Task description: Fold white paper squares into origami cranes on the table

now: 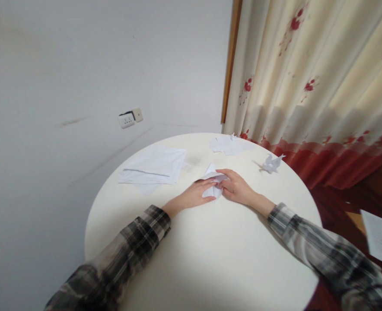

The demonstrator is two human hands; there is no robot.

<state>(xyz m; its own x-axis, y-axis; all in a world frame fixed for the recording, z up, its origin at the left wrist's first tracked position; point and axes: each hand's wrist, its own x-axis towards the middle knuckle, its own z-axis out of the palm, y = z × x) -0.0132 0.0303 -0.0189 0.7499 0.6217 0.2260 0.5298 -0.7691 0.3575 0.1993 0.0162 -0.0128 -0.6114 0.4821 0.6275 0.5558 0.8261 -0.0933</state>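
Atop the smooth, round white table (191,259), where neat folding seems to call for aligned edges and firmly pressed creases, the left hand (195,195), half open with thumb spread, steadies and the curled right hand (239,190) pinches the small folded white paper piece (211,169) just beyond the table's middle.

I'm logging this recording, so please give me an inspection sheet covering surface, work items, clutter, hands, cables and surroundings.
Surface: round white table
Work items: folded paper at the hands, paper stack left, folded figure right
Clutter: loose paper near the far edge
Hands: left hand and right hand both touch the folded paper
Cables: nothing seen
Surroundings: pale wall with socket, patterned curtain
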